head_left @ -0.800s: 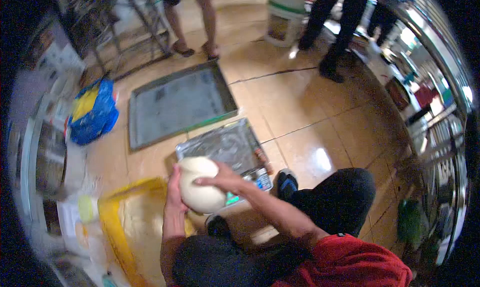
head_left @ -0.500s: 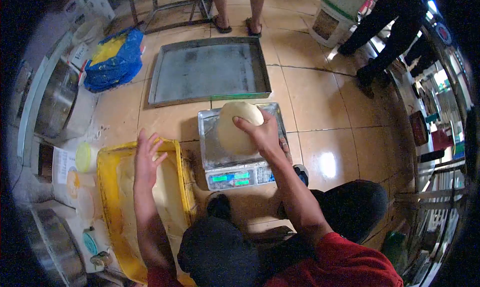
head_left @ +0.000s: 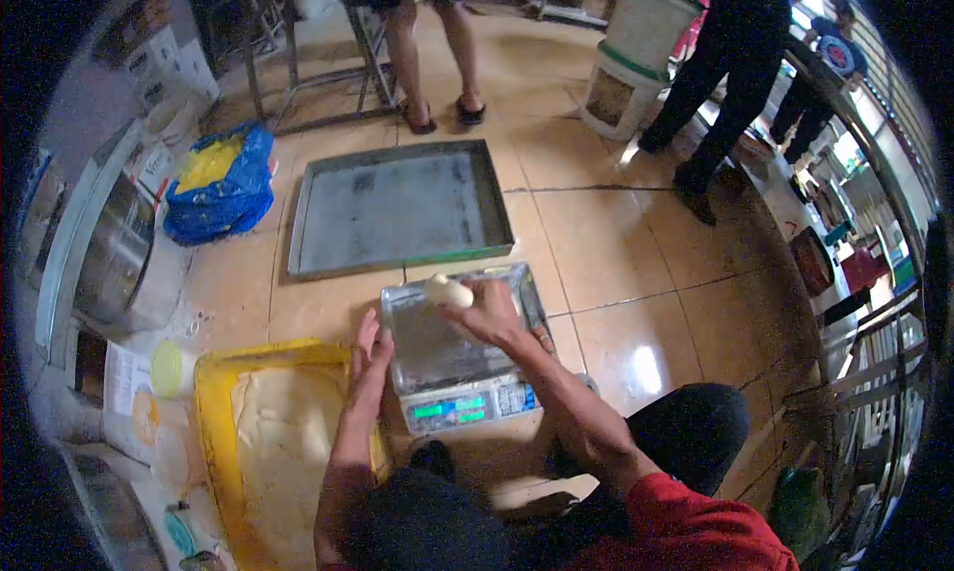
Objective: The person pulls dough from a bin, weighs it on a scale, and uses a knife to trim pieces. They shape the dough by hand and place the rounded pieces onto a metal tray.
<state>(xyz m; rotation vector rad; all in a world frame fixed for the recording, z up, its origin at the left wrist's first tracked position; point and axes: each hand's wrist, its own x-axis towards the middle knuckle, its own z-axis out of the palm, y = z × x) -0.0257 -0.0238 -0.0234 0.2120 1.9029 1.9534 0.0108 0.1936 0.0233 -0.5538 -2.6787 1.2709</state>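
Observation:
A pale lump of dough (head_left: 449, 292) is gripped in my right hand (head_left: 489, 315), above the metal pan of a digital scale (head_left: 427, 347). Only a small part of the dough shows past my fingers. Green numbers glow on the scale's display. My left hand (head_left: 370, 360) is empty, fingers apart, between the scale's left edge and a yellow crate (head_left: 211, 412). Inside the crate lies a broad mass of soft dough (head_left: 288, 437), partly behind my left forearm.
A shallow metal tray (head_left: 402, 208) lies on the tiled floor beyond the scale. Left of it sits a blue bag (head_left: 224, 203) with yellow contents. Stacked white buckets (head_left: 621, 89) and people's legs are farther back. A shelf rack (head_left: 865, 372) lines the right.
My left hand has moved right, from over the crate to beside the scale. The dough in my right hand shows much less of its surface. The camera view has tilted up.

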